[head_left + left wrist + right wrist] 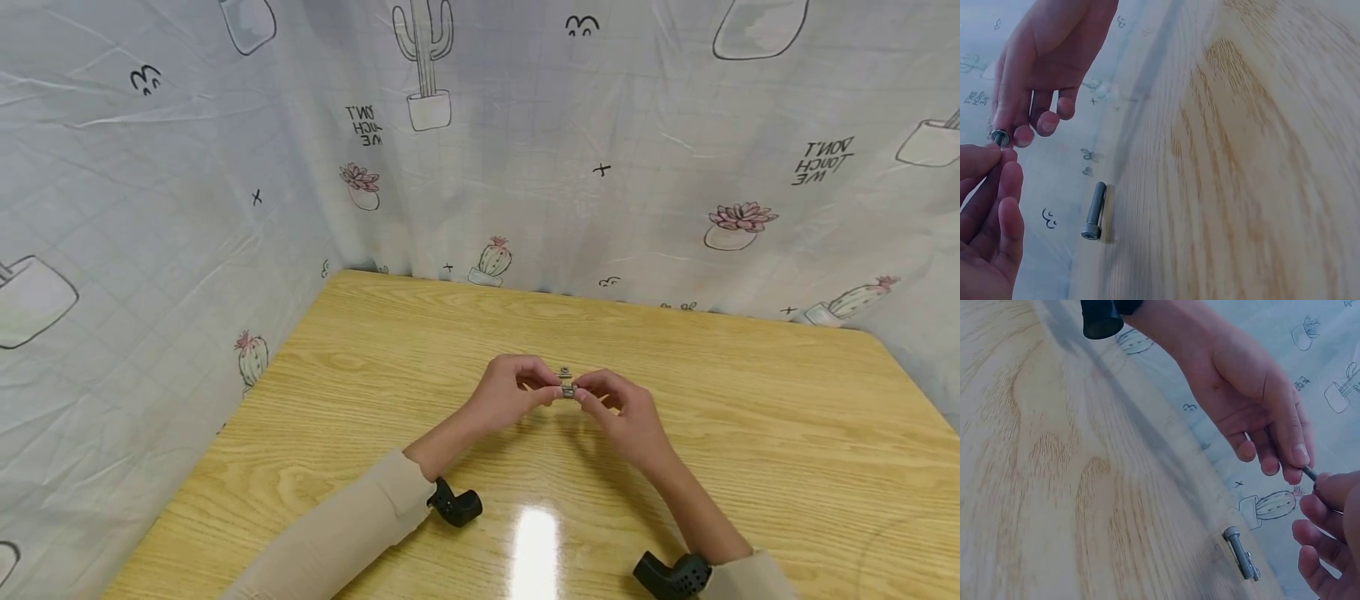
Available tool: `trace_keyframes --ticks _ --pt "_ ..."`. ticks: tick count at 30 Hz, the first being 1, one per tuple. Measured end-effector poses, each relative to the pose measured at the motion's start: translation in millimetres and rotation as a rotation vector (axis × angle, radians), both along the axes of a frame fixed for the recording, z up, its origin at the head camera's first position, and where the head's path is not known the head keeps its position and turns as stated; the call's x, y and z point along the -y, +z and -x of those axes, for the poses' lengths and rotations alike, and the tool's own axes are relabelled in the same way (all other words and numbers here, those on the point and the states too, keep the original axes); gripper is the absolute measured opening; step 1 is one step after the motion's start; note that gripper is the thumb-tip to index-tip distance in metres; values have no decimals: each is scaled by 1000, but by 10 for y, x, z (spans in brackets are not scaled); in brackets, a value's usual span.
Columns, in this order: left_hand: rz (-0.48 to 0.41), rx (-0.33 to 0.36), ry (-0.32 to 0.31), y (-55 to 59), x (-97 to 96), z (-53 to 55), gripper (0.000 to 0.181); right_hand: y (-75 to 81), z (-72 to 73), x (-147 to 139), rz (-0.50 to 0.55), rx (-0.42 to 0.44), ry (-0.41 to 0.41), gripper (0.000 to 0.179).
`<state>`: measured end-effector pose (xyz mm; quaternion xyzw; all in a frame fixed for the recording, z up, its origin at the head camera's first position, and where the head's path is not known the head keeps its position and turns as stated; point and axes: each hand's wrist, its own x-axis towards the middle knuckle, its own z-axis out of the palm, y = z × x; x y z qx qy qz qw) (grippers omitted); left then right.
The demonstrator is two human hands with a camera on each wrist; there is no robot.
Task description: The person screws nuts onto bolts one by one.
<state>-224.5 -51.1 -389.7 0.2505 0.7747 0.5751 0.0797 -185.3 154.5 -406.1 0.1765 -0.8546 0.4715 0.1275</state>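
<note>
Above the wooden table, my left hand and right hand meet at the fingertips around a small metal bolt. Each pinches it between thumb and fingers from its own side. A round washer-like ring shows at the right fingertips in the left wrist view, with a thin shank running to the left ones. The fingers cover much of these parts. Just beyond the hands lies a socket-head bolt, its shank threaded. Beside its threaded end sits a small metal piece.
The wood-grain table stretches out on both sides of the hands. A pale curtain printed with cacti hangs behind it and along the left. Black wrist devices sit at both cuffs. Light glares on the near tabletop.
</note>
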Motion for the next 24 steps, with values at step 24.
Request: trace_keyframes --ticks 24 --pt "32 -23 46 -13 -29 -43 4 3 -44 -12 -2 63 13 20"
